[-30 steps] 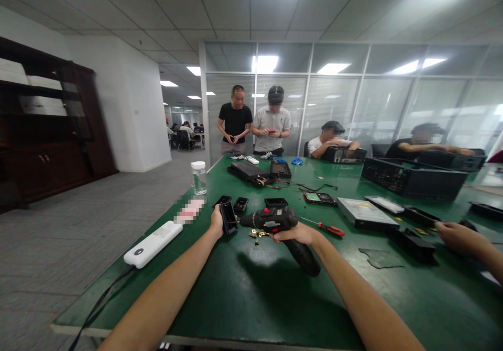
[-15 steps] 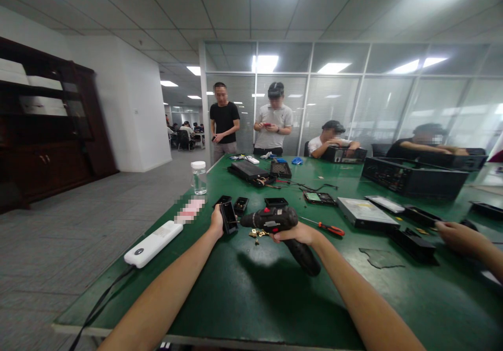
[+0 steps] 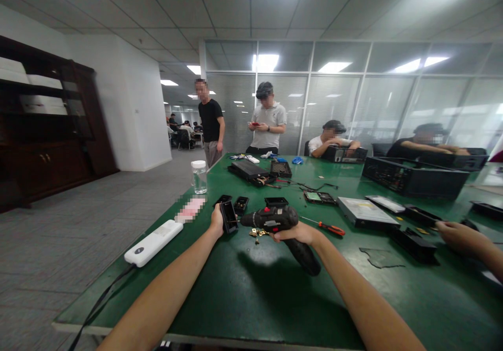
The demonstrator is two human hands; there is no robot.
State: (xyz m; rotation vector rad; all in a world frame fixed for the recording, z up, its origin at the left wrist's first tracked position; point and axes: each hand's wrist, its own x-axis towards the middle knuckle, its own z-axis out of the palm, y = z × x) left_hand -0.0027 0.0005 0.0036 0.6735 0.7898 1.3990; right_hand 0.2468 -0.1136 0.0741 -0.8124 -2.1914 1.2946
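Note:
My left hand (image 3: 216, 221) grips a small black plastic housing (image 3: 228, 217), held upright on the green table (image 3: 251, 298). A black cordless screwdriver (image 3: 281, 228) is in my right hand (image 3: 296, 233), its tip pointing left and touching the housing. A few small brass parts (image 3: 256, 232) lie on the table just below the tool's nose. More black housings (image 3: 240, 205) sit just beyond my hands.
A white power bank (image 3: 153, 243) with a cable lies at the left edge, a clear jar (image 3: 198, 177) further back. A red-handled screwdriver (image 3: 324, 227), a disc drive (image 3: 363, 212) and black computer cases (image 3: 412, 178) lie to the right. Another person's hand (image 3: 456, 236) rests at far right. Several people stand or sit at the far end.
My hands and the tool have stayed put. The standing person in black at the far end has walked to the left, away from the table.

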